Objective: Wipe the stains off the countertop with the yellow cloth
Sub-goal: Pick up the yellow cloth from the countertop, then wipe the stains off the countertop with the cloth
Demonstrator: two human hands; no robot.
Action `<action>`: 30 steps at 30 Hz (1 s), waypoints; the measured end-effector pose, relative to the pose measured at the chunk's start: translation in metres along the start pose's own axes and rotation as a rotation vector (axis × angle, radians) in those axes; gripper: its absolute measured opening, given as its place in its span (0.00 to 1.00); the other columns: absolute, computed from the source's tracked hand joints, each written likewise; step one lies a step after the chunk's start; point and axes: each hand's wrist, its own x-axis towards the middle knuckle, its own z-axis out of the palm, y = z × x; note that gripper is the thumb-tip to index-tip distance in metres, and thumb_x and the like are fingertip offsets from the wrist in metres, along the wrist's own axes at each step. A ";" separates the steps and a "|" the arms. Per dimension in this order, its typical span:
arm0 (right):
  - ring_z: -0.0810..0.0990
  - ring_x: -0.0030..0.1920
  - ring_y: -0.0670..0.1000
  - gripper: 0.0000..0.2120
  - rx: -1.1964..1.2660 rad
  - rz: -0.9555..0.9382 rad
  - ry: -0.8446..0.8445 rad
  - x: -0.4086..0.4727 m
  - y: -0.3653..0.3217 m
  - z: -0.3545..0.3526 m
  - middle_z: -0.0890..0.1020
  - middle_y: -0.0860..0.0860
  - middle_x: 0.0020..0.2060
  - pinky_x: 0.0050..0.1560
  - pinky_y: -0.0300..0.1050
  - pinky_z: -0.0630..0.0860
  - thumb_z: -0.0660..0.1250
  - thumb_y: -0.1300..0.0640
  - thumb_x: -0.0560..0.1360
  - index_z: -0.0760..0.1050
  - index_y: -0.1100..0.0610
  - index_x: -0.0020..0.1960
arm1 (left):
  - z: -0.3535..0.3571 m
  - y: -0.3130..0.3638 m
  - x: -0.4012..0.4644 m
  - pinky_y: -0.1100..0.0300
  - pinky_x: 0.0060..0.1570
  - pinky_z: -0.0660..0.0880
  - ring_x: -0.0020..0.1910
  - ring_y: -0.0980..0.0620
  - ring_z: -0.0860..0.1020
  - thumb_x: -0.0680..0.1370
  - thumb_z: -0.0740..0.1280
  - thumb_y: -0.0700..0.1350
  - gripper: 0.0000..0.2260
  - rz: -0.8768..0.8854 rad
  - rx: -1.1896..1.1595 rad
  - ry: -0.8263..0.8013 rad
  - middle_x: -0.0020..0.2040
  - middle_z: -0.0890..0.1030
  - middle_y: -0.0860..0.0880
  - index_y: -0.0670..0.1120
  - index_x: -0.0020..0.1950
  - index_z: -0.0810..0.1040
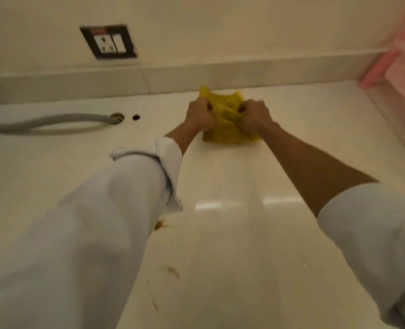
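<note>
The yellow cloth [225, 115] lies bunched on the pale glossy countertop [232, 233] near the back upstand. My left hand [200, 115] grips its left side and my right hand [255, 115] grips its right side, both fists closed on the fabric. The cloth's lower part [223, 136] rests flat on the counter between my wrists. Brown stains show nearer to me: one blotch [160, 225] beside my left sleeve and fainter smears [173, 271] lower down. Part of the stained area is hidden under my left sleeve.
A grey corrugated hose [54, 121] enters a hole in the counter at the left, with a small open hole [136, 117] beside it. A wall socket panel [107, 41] sits above. A pink object [396, 65] stands at the far right corner.
</note>
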 end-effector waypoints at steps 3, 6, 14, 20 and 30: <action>0.77 0.60 0.65 0.22 0.031 -0.027 0.024 -0.021 -0.014 -0.010 0.78 0.63 0.60 0.60 0.53 0.75 0.69 0.45 0.72 0.77 0.55 0.61 | -0.013 0.000 -0.027 0.61 0.51 0.71 0.61 0.42 0.76 0.58 0.60 0.48 0.32 0.022 -0.038 0.042 0.62 0.77 0.39 0.39 0.62 0.75; 0.77 0.61 0.62 0.23 0.069 -0.045 0.024 -0.044 -0.025 -0.016 0.77 0.62 0.61 0.62 0.52 0.75 0.69 0.47 0.70 0.77 0.56 0.62 | -0.026 -0.005 -0.050 0.58 0.53 0.74 0.59 0.45 0.76 0.60 0.62 0.47 0.30 0.039 -0.050 0.074 0.62 0.77 0.39 0.39 0.61 0.75; 0.77 0.48 0.51 0.31 0.136 -0.065 -0.020 -0.108 -0.056 -0.015 0.75 0.53 0.49 0.47 0.41 0.74 0.75 0.37 0.65 0.78 0.59 0.57 | -0.048 -0.032 -0.100 0.63 0.42 0.79 0.53 0.49 0.75 0.70 0.66 0.36 0.21 0.007 -0.053 0.042 0.56 0.73 0.47 0.42 0.63 0.73; 0.79 0.49 0.53 0.23 0.120 -0.068 -0.119 -0.163 -0.076 -0.003 0.79 0.55 0.50 0.44 0.43 0.76 0.80 0.50 0.62 0.81 0.57 0.54 | -0.062 -0.063 -0.139 0.60 0.37 0.82 0.49 0.47 0.80 0.64 0.70 0.40 0.21 -0.050 -0.087 0.018 0.55 0.78 0.44 0.43 0.58 0.78; 0.79 0.55 0.56 0.27 0.131 0.077 -0.214 -0.245 -0.088 0.049 0.78 0.56 0.54 0.45 0.45 0.78 0.83 0.54 0.59 0.81 0.57 0.57 | -0.052 -0.136 -0.221 0.49 0.46 0.83 0.46 0.45 0.81 0.65 0.73 0.41 0.17 -0.090 -0.024 -0.049 0.46 0.79 0.44 0.40 0.52 0.79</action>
